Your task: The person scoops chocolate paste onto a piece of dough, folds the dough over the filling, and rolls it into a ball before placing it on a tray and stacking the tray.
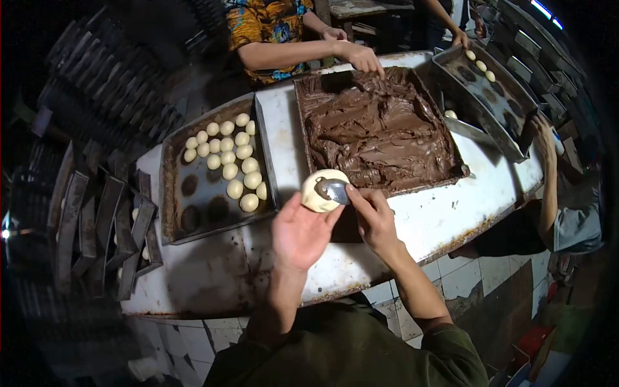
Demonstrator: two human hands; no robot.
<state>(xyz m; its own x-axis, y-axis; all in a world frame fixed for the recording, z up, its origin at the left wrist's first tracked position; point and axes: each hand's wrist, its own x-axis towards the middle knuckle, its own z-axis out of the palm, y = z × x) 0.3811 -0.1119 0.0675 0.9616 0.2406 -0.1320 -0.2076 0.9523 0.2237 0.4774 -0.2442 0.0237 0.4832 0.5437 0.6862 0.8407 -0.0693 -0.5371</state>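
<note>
My left hand [302, 233] holds a flattened round of pale dough [315, 201] on its fingers, just off the near edge of the big tray. Brown paste lies on the dough under a metal spoon [334, 191]. The spoon's handle is pinched in my right hand [375, 219]. Beyond both hands is a large square tray full of glossy chocolate-brown paste [380, 129]. To the left, a metal tray [269, 168] bears several pale dough balls [230, 171], with dark round marks on its bare part.
Across the table [284, 129], a co-worker's hand [364, 58] reaches into the paste. At the right, another person's hands touch a tilted tray [525, 151] with a few dough balls. Stacked trays [106, 213] stand at the left. The table's near edge is rusty.
</note>
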